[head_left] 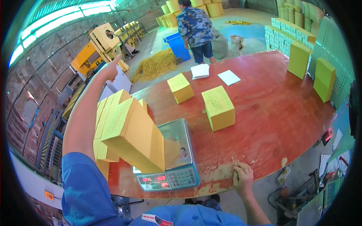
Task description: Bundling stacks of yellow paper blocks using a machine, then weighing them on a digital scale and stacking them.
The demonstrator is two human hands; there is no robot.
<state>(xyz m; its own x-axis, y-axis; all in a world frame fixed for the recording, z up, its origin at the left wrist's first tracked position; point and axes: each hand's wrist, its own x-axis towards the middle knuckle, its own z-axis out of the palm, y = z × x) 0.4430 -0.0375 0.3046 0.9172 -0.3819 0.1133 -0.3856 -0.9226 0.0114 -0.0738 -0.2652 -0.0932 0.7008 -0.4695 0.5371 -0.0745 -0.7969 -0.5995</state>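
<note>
My left hand (110,70) is raised and stretched out past the stacked yellow blocks on the left, one finger extended, with nothing visible in it. My right hand (243,179) rests on the near edge of the red table (264,124), its fingers curled and seemingly holding nothing. Between my arms a digital scale (183,177) with lit red figures stands on the table. A tall yellow block (135,132), which looks like bundled paper, sits on the scale's pan and hides part of it. More yellow blocks (100,126) are stacked beside it, partly behind my left forearm.
Two yellow blocks (218,107) and white sheets (229,77) lie mid-table. Upright yellow blocks (299,59) stand at the far right by a green perforated panel (335,52). Beyond the table, a person (197,30) stands by a blue bin (177,46) and a yellow heap (154,64).
</note>
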